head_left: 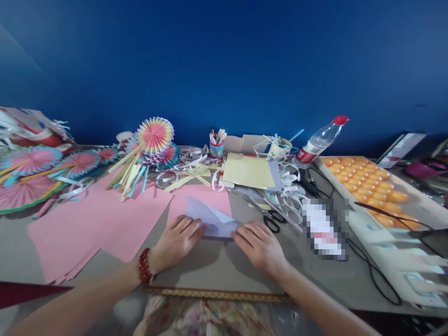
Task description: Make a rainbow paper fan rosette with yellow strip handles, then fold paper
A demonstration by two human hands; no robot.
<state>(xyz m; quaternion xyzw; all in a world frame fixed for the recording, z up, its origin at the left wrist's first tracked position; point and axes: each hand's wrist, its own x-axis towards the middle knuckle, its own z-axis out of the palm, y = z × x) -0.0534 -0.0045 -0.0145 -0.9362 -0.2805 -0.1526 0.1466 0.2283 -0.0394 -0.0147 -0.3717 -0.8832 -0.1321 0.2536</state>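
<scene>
My left hand [177,242], with a red bead bracelet at the wrist, lies flat with fingers stretched onto the left end of a folded pale lilac paper [210,219]. My right hand [261,245] presses flat on the paper's right end, fingers spread. The folded paper rests on a pink sheet [206,198] on the grey table [217,266]. Neither hand grips anything; both press down on the fold.
Large pink sheets [94,228] lie at left, beside paper fans [154,135] and strips. Behind are yellow paper [248,171], a pen cup [217,148], scissors [273,219], a water bottle [320,140], an orange egg-like tray [367,182] and cables [374,275].
</scene>
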